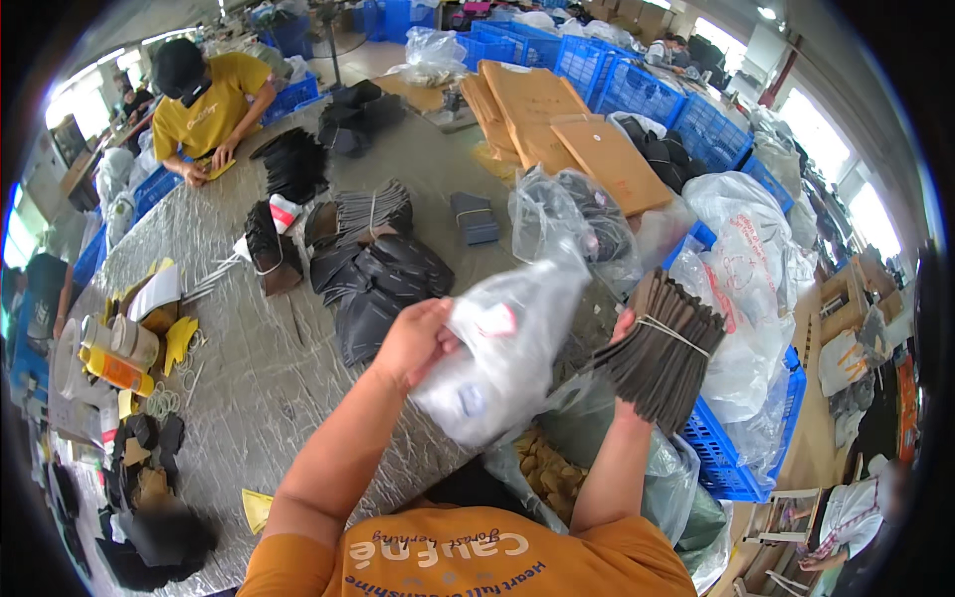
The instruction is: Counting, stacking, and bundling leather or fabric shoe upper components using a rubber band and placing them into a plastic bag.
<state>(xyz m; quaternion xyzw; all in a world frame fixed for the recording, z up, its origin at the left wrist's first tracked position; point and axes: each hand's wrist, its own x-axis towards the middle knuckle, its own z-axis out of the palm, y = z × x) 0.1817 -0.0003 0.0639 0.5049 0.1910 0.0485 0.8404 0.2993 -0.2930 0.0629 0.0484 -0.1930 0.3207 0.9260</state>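
My left hand (pixel 416 343) pinches the edge of a clear plastic bag (pixel 527 343), which spreads out over the front of the table. A red-and-white patch and a blue mark show on the bag. In my right hand (pixel 624 324) is a bundle of dark strips (pixel 665 350), banded across the middle and held up right of the bag; most of that hand is hidden behind it. Beyond my left hand lies a heap of black pieces (pixel 383 289). A banded grey stack (pixel 373 209) and a small blue-grey bundle (pixel 475 218) lie farther back.
Brown cardboard pieces (pixel 532 104) lie at the table's far side. Blue crates (pixel 627 90) line the back; another crate (pixel 776 438) with plastic bags stands at my right. Bottles and tape (pixel 119 368) are at left. A co-worker in yellow (pixel 214 104) works at the far left.
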